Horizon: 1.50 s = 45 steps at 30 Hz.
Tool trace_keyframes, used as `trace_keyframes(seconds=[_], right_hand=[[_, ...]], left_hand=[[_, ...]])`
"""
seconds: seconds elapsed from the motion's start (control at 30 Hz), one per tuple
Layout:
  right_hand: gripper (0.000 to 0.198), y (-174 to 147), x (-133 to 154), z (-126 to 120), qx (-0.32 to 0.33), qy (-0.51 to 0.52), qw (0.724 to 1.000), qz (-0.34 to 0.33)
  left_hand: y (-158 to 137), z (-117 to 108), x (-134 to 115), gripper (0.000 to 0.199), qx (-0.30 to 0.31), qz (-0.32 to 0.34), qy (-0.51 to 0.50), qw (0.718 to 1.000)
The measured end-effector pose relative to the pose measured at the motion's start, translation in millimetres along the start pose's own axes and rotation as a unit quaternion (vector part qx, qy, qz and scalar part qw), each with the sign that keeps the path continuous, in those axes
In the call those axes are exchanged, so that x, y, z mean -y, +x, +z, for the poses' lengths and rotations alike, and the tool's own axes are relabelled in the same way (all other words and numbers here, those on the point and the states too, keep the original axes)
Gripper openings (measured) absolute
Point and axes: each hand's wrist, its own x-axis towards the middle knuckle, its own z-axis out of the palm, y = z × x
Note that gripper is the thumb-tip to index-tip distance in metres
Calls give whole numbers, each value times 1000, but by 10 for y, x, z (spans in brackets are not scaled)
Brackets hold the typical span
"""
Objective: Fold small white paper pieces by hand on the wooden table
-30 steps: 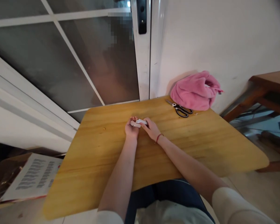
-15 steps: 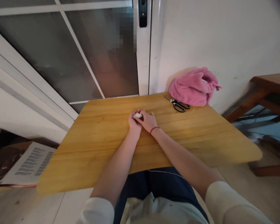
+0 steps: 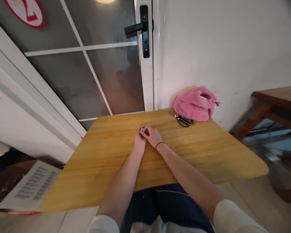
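Note:
My hands meet over the middle of the wooden table (image 3: pixel 106 155). A small white-and-grey object (image 3: pixel 143 129) sits between them, too small and too covered by fingers to name. My left hand (image 3: pixel 139 136) is curled round it from the left and below. From the right, my right hand (image 3: pixel 153 136) pinches the same object with thumb and fingertips, and a red cord circles that wrist. Black-handled scissors (image 3: pixel 183 120) lie beyond my right hand, near the table's far edge.
Behind the scissors, a pink plush cloth bundle (image 3: pixel 194 103) rests against the white wall. A glazed door with a black handle (image 3: pixel 145 30) borders the table's far side. Left below is a box with a printed flap (image 3: pixel 31 187); a brown wooden table (image 3: pixel 278 100) stands right.
The view has tilted up, bringing the door handle and a red-rimmed sign into sight. Between my hands, the small object has turned and now shows grey edges rather than a flat white face.

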Motion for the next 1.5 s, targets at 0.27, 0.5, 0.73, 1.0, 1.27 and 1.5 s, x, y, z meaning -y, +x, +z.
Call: trace_keyframes(seconds=[0.27,0.5,0.73,1.0,1.27,1.5], right_hand=[[29,-11,8,-60,-44,20,999,26],[26,53,-242,-174,97,18,994,57],[27,63,-289,-217,204,-21,978,42],[29,132,-285,-178,202,334,918,71],[16,96,-140,14,-52,290,951,92],[15,16,-41,-74,-85,138,987,10]], left_hand=[[-19,-17,-111,27,-7,-27,-79,996],[-6,-36,-306,27,18,-40,-109,993],[18,-52,-360,27,8,-21,-90,996],[62,-82,-314,23,-9,-9,-31,999],[-92,24,30,16,63,-41,7,997],[30,-69,24,18,21,20,11,1000]])
